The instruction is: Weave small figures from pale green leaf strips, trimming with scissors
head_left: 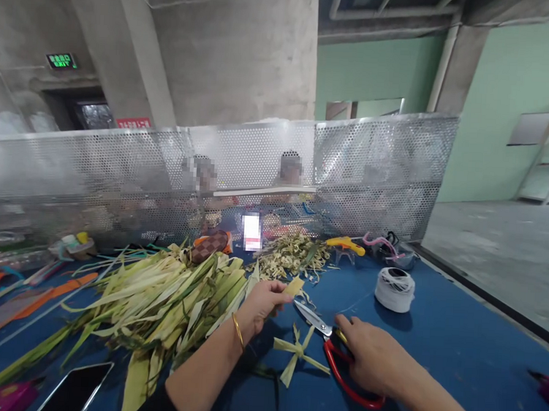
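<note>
My left hand [266, 300] pinches a short yellowish piece of corn husk [295, 286] between thumb and fingertips. My right hand [368, 348] is wrapped around the red-handled scissors [317, 321]. Their blades point up and left, with the tips just below the husk piece. Beneath the blades, on the blue table [461, 338], lies a star-shaped figure of husk strips [299, 350] joined at its centre. To the left spreads a big heap of long corn husks [172, 304], partly behind my left forearm. Small curled husk scraps [294, 257] are piled beyond my hands.
A spool of white string [394, 289] stands at the right. Farther back are a yellow-handled tool [346, 244] and a clear container [398, 256]. A phone [78, 388] lies at the front left. A perforated metal screen [372, 174] closes off the table's far side, with people behind it.
</note>
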`<state>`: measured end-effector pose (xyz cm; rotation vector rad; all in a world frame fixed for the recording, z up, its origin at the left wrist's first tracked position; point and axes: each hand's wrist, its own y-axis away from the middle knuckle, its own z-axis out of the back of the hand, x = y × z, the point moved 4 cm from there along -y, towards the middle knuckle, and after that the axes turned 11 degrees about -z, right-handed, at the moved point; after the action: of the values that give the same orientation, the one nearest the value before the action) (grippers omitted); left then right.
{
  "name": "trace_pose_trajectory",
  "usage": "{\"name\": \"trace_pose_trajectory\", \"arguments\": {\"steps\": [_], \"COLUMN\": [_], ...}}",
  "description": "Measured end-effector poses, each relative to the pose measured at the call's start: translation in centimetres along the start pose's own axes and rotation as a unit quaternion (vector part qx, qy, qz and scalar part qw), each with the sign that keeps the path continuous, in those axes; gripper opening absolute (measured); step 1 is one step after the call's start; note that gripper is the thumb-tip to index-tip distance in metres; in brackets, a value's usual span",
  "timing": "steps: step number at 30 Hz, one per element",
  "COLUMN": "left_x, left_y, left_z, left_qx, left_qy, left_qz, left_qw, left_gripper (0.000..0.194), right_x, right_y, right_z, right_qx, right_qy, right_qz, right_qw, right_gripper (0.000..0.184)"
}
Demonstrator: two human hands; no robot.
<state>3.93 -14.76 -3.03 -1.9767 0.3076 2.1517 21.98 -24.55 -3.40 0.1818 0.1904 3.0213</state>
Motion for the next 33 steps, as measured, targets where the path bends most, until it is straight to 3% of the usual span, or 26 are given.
{"name": "trace_pose_trajectory", "arguments": {"steps": [6, 10, 12, 15, 18, 23, 33], "left_x": [1.3, 1.6, 1.7, 1.6, 1.4, 0.8, 0.7], "left_y": [-0.9, -1.2, -1.4, -1.4, -1.4, -1.2, -0.9], "left_z": [0.9, 1.4, 1.6, 1.8, 1.7, 1.7, 1.0], "left_qx": [-0.060, -0.092, -0.104, -0.112, -0.106, -0.092, -0.027], "left_qy": [0.026, 0.040, 0.045, 0.047, 0.047, 0.059, 0.083], "left_qz": [0.009, 0.008, 0.009, 0.007, 0.009, 0.029, 0.072], "left_qw": [0.998, 0.995, 0.993, 0.993, 0.993, 0.994, 0.994], "left_gripper": [0.031, 0.036, 0.033, 0.026, 0.021, 0.022, 0.018], "right_x": [0.2, -1.4, -2.0, -1.9, -1.2, -0.5, -0.2], "right_y": [-1.2, -2.4, -3.0, -3.5, -3.2, -2.3, -2.1], "right_z": [-0.6, -0.5, -0.6, -0.8, -0.2, 0.6, 0.5], "right_qx": [-0.005, -0.023, -0.014, 0.026, 0.023, 0.033, 0.045], "right_qy": [-0.002, -0.150, -0.275, -0.450, -0.520, -0.496, -0.499], "right_qz": [-0.004, -0.006, -0.004, 0.008, 0.018, 0.007, 0.019], "right_qw": [1.000, 0.988, 0.961, 0.893, 0.853, 0.868, 0.865], "right_gripper": [0.054, 0.053, 0.054, 0.058, 0.060, 0.057, 0.049]}}
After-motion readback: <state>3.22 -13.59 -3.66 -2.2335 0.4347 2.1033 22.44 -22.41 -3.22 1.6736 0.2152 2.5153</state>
